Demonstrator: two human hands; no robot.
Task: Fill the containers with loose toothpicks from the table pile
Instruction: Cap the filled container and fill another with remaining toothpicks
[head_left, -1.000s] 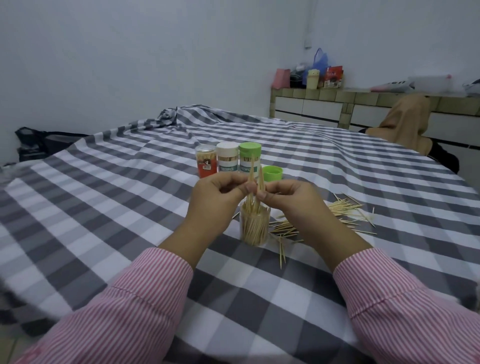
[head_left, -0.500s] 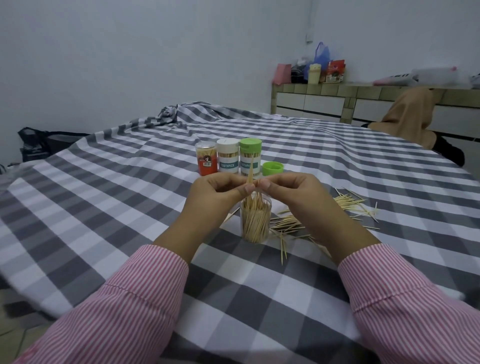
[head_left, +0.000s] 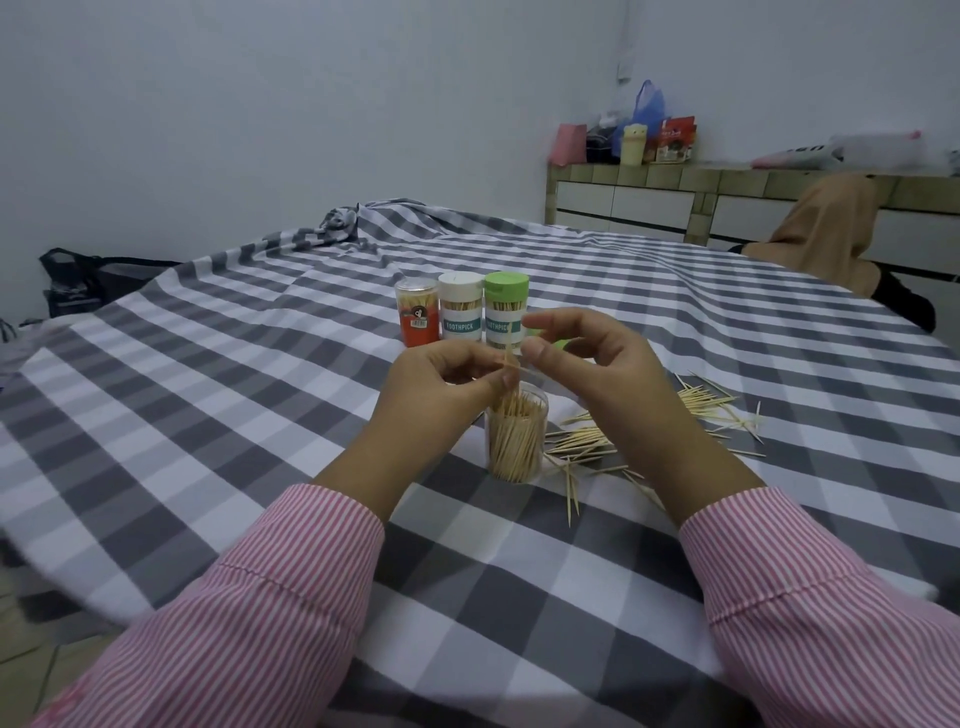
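Note:
A clear open container (head_left: 516, 441), nearly full of upright toothpicks, stands on the checked tablecloth (head_left: 208, 415). Just above its mouth my left hand (head_left: 441, 389) pinches a few toothpicks (head_left: 508, 364) between thumb and fingers, their lower ends inside the container. My right hand (head_left: 587, 364) hovers beside it with thumb and forefinger apart, holding nothing. A loose pile of toothpicks (head_left: 649, 431) lies on the cloth to the right of the container, partly hidden by my right wrist.
Three closed containers stand behind my hands: a red one (head_left: 415, 312), a white-lidded one (head_left: 460, 306) and a green-lidded one (head_left: 505, 306). A loose green lid (head_left: 563, 343) peeks out behind my right hand. A person in a tan headscarf (head_left: 831, 234) sits at the far right.
Both hands were pinching the toothpick bundle over the container. My right hand has let go and spread its fingers, while my left hand still holds the toothpicks.

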